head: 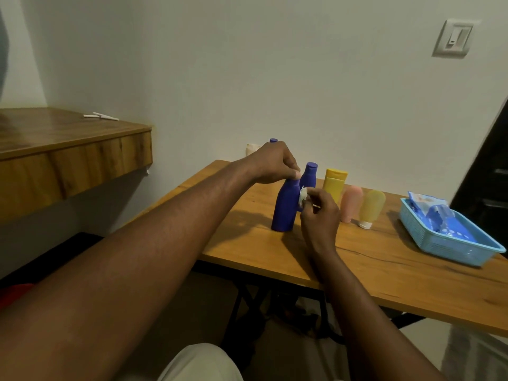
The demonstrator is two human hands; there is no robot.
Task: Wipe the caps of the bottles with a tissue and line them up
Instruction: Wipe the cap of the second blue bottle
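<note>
Pinching the top of the blue bottle (284, 207) at frame centre, my left hand (272, 163) hides its cap; my right hand (320, 213) pinches a crumpled tissue (303, 196) at its shoulder. A second bottle (273, 140) behind is mostly hidden.

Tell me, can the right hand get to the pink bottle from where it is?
Probably yes: the right hand, pinching a tissue, is right beside the pink bottle and nothing stands between them.

Dim, warm indoor light; soft shadows fall leftward on the table (357, 270); wide-angle bending and blur at edges.
</note>
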